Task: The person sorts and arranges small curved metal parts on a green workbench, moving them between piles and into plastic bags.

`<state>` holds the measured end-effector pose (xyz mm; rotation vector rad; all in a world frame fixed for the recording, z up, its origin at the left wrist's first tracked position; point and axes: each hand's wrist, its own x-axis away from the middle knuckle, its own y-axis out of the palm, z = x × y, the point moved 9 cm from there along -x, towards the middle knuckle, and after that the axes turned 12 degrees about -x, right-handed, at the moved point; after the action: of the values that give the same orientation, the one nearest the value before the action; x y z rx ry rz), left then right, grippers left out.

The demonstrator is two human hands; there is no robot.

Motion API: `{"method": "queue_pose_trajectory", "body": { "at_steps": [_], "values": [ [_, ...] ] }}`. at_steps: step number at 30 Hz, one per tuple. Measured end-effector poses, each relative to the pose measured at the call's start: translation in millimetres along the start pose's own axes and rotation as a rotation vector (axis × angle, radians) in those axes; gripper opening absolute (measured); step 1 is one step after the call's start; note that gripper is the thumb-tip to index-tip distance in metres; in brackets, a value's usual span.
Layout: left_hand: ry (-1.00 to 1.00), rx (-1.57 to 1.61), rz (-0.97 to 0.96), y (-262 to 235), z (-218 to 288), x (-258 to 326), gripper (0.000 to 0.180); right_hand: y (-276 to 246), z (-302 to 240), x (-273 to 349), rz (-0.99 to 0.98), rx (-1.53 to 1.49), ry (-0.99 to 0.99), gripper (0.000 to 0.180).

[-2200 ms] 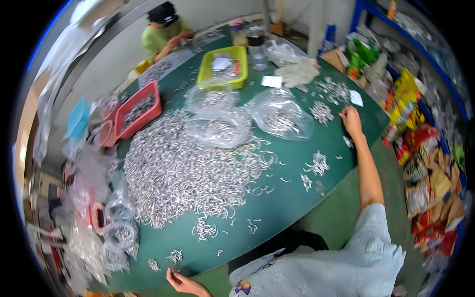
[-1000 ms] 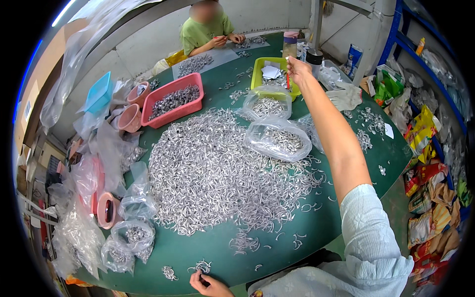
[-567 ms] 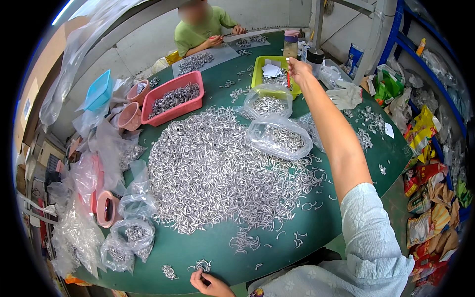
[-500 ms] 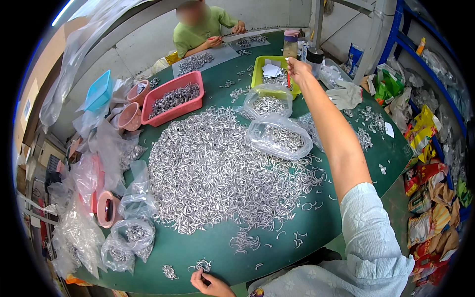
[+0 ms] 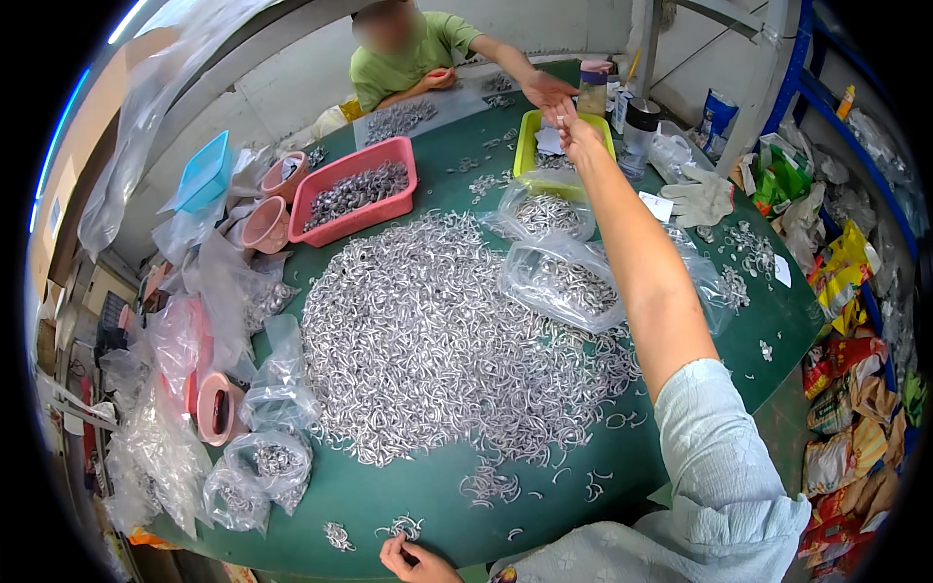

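Observation:
My right hand (image 5: 581, 142) reaches across the table, its fingers pinched on a small white piece (image 5: 561, 119). A co-worker's open hand (image 5: 550, 90) meets it there, above a yellow-green basket (image 5: 526, 146) that holds white paper slips. Down at the near edge, my left hand (image 5: 420, 562) rests with fingers curled beside a few curved silver metal pieces (image 5: 400, 527); whether it grips one is hidden. A broad heap of the same curved pieces (image 5: 457, 340) spreads over the green table (image 5: 379, 486).
Clear bags of metal pieces (image 5: 564, 282) stand at the heap's far right. A red basket (image 5: 413, 180) of parts is behind it. More plastic bags (image 5: 262, 466) and pink cups (image 5: 264, 225) line the left. A bottle (image 5: 595, 85), jar (image 5: 639, 136) and glove (image 5: 700, 197) sit far right.
The co-worker's arm has stretched out to my right hand, which has stayed over the basket. The orange-red stick under my right hand no longer shows. My left hand has hardly moved.

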<state>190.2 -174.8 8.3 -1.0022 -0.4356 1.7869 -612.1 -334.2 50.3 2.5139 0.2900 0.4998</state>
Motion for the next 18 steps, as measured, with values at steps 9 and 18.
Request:
{"method": "queue_pose_trajectory", "body": {
  "at_steps": [9,18],
  "values": [
    [0.011,-0.096,-0.033,-5.4,9.3,-1.2,0.018,-3.1,-13.5,62.4,0.279,-0.084,-0.234,0.018],
    [0.045,-0.112,-0.069,6.7,13.4,0.2,0.016,-35.5,-54.4,-9.6,0.236,0.413,-0.324,0.024]
  ]
}}
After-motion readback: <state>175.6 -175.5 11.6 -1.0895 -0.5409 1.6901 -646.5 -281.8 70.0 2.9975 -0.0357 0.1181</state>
